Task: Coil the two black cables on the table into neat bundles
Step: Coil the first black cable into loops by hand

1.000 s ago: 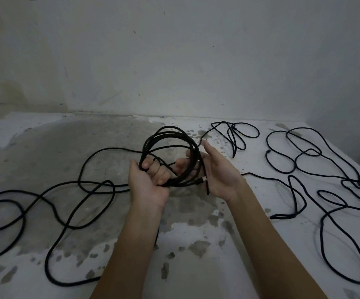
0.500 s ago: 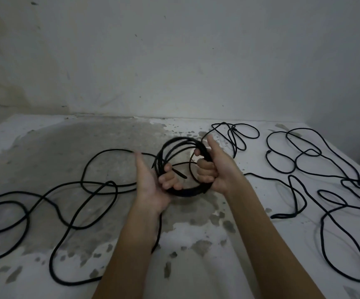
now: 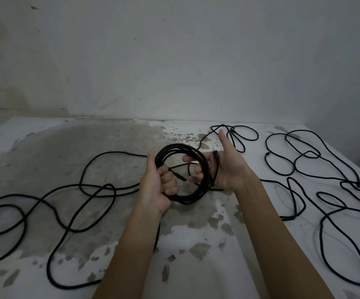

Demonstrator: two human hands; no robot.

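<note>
Both hands hold a coil point(image 3: 185, 200) of black cable up above the worktop point(image 3: 196, 272), a ring of several turns between them. The left hand point(image 3: 155, 188) grips the ring's left and lower side: its fingers curl round the bunched strands from inside the loop and the thumb stands straight up along the outside. A short free end point(image 3: 178, 176) sticks out from those fingers across the ring's opening towards the right hand. The right hand point(image 3: 228, 169) is turned palm inward with the thumb pointing up. The ring's right side runs across its palm, and its fingers bend through the loop round those strands, the forefinger reaching furthest towards the left hand. One strand with a pale tip lies upright against that palm. Left of the left hand the uncoiled length point(image 3: 45, 192) of the same cable sprawls over the worktop in wide, crossing loops, running out past the edge of view and back, with one strand passing under the left forearm. Right of the right hand the second cable point(image 3: 325, 169) lies flat in loose tangled loops, well apart from the coil. Just beyond the right thumb sit a few smaller loops point(image 3: 242, 138); which cable they belong to cannot be told. A stained wall point(image 3: 174, 61) rises beyond both hands.
</note>
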